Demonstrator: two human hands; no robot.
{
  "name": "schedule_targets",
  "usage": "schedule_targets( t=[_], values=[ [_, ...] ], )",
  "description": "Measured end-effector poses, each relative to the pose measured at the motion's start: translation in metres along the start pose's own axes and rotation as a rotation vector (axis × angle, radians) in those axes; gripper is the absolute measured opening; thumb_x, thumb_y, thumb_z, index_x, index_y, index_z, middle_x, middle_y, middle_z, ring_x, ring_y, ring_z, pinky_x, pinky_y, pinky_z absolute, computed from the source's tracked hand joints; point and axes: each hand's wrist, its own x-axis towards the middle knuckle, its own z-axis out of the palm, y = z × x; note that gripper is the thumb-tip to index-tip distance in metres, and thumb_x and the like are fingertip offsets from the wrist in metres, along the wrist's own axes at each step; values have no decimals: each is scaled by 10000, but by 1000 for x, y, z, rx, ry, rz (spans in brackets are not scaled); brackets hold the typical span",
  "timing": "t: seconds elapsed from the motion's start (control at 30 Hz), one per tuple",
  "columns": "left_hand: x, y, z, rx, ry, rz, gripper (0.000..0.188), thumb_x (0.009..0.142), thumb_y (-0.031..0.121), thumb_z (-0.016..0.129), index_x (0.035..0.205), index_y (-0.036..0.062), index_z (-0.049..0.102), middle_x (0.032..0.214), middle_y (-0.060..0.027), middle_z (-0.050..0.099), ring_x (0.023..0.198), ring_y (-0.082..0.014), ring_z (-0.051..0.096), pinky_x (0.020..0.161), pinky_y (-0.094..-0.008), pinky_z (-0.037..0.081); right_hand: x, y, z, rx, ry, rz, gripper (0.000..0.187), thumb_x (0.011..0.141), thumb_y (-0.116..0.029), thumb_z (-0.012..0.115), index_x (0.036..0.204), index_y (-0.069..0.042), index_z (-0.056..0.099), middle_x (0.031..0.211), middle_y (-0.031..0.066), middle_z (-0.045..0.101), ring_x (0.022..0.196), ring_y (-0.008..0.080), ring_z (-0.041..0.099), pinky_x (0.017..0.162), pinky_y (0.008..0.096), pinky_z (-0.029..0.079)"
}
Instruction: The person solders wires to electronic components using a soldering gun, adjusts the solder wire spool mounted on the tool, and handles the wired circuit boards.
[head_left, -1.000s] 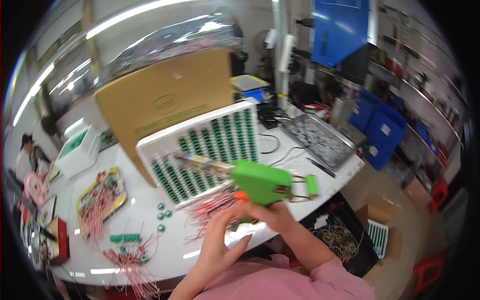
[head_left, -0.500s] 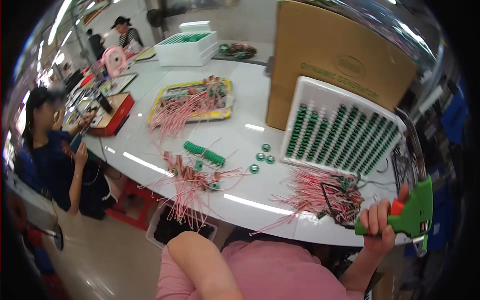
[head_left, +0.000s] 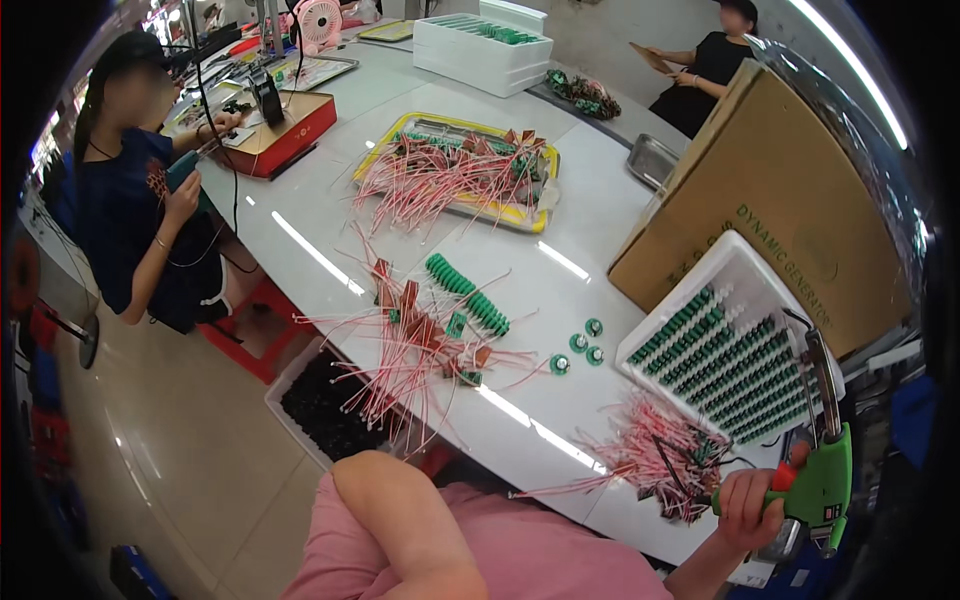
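My right hand is wrapped round the handle of a green glue gun with an orange-red trigger, at the table's right edge. Its metal front end points down toward me. Just left of that hand lies a heap of pink-and-white wires with small parts among them. Behind it a white foam tray holds rows of green ring-shaped parts. My left arm is bent, its forearm running down out of the picture, so the left hand is out of sight.
Mid-table are a row of green rings, several loose round parts and wired brown pieces. Farther back stand a yellow-rimmed tray, a white foam box and a cardboard box. A co-worker is at the left, and a dark bin sits below.
The view has turned, so the table's contents appear tilted and mostly farther right. Another person now shows at the back right. My right hand keeps its hold on the glue gun.
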Motion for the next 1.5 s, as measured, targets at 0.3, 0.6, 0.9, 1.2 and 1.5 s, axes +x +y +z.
schedule_targets(
  t=[0.3,0.6,0.9,1.2,1.5],
  values=[
    [-26,-36,35,-612,164,-86,359,854,256,482,1163,75,457,1231,-72,454,1183,-209,386,869,-353,347,-44,-74,-46,-161,135,-9,584,886,-221,467,1358,-73,156,427,-37,395,291,76,408,312,214,390],
    [-30,-12,34,-1051,62,-155,336,847,157,474,1179,106,465,1245,-40,445,1185,-174,384,842,-289,363,-139,-193,-19,-567,748,12,562,832,-215,566,1277,-15,286,484,8,401,357,115,356,344,241,289],
    [2,35,54,-404,212,-283,266,827,92,478,1085,106,540,1186,-8,506,1141,-138,428,841,-258,378,-178,-136,-34,-374,682,-59,564,842,-234,544,1290,-35,264,462,-12,398,346,113,379,351,241,319],
    [9,72,33,-189,113,-89,298,839,188,503,1131,132,508,1206,-12,494,1136,-147,431,865,-291,338,-122,-29,-6,100,215,-16,503,826,-266,554,1226,-67,323,442,-48,371,354,98,380,421,252,329],
    [-43,30,47,-588,-350,-286,434,852,387,496,1232,186,435,1330,-19,365,1226,-160,306,915,-369,275,-59,18,-32,138,181,-55,523,812,-298,560,1202,-58,309,445,-76,422,483,96,477,629,291,344]
  ],
)
